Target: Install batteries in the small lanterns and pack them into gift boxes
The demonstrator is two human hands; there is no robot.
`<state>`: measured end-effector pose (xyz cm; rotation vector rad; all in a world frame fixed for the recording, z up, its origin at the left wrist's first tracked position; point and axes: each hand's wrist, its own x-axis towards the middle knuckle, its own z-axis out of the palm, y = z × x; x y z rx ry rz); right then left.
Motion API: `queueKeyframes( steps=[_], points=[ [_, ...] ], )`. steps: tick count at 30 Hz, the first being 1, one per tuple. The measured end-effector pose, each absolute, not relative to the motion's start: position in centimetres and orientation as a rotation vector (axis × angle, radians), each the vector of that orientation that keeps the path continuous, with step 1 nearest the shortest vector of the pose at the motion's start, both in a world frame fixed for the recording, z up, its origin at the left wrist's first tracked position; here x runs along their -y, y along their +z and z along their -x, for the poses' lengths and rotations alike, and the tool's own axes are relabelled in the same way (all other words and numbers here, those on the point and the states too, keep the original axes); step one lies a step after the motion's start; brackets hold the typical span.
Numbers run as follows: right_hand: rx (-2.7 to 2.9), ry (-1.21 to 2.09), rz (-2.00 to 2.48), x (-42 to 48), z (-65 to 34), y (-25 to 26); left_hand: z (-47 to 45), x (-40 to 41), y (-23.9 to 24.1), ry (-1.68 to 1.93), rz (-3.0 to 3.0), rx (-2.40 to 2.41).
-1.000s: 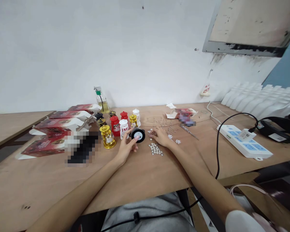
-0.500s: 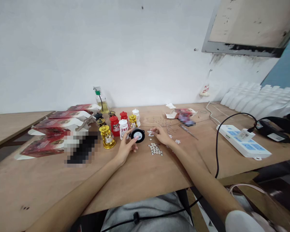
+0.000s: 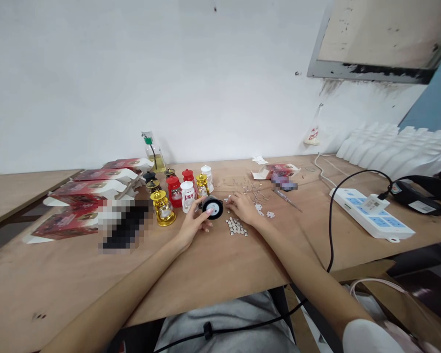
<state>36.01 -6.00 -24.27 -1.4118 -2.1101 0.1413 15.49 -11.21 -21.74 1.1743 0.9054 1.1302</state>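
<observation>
My left hand (image 3: 194, 223) grips a small dark lantern (image 3: 218, 215) tipped on its side, its round black base with a pale disc turned toward me. The thumb presses on that disc. Beside the base, my right hand (image 3: 242, 207) is low over the table with its fingers bent together; whatever the fingertips hold is too small to make out. Just below it lies a cluster of silver button cells (image 3: 236, 226). Small white pieces (image 3: 270, 214) are scattered to the right of the hand. Several little lanterns stand behind my left hand, including a gold lantern (image 3: 163, 208) and a white lantern (image 3: 187, 196).
Red printed boxes (image 3: 84, 193) lie at the left. A bottle with a green cap (image 3: 154, 156) stands by the wall. Thin wire pieces (image 3: 255, 190), a screwdriver (image 3: 287, 200) and an opened red box (image 3: 279, 170) lie at the back right, with a power strip (image 3: 371, 215) farther right.
My right hand has come slightly left and down, closer to the lantern's base and the button cells. The lantern in my left hand has shifted a little to the right.
</observation>
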Motion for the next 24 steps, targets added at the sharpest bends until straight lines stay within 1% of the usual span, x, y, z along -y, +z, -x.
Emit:
queueKeyframes(
  steps=[9,16,24],
  points=[
    [2.081,0.068,1.404,6.27,-35.71,-24.2,-15.51,11.44,-21.36,1.061,-1.114,-0.768],
    [1.944,0.143,1.314,6.74,-35.44,-23.92,-15.28,11.09,-21.14,1.045,-0.973,-0.745],
    [1.722,0.304,1.212,7.03,-34.95,-23.73,-15.19,10.7,-21.0,1.054,-0.725,-0.742]
  ],
)
